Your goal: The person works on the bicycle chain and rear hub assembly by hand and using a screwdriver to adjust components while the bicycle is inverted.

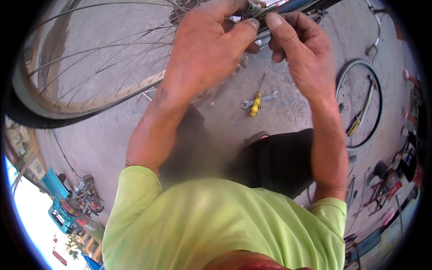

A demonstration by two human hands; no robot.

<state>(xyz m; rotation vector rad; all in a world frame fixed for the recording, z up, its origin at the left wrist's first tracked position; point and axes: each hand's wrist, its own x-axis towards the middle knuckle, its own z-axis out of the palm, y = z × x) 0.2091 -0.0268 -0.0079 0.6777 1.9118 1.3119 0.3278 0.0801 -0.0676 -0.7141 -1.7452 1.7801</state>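
Note:
Both hands are up at a bicycle, by a metal fitting [254, 9] on a dark tube near the wheel hub. My left hand [211, 49] grips there, its thumb pressed on the dark part, fingertips partly hidden. My right hand [301, 51] pinches beside it, thumb on the tube and fingers curled behind; any small piece between them is too hidden to make out. The spoked wheel [90, 106] fills the upper left. Below the hands, a yellow-handled screwdriver [254, 108] lies across an open-ended wrench [270, 96] on the concrete floor.
A loose wheel rim [379, 110] lies at the right, with a long tool [370, 96] inside it. Cluttered tools and objects [388, 189] are along the right edge, near other people's feet [407, 74]. A motorbike [87, 195] and teal vehicle [58, 211] stand at lower left.

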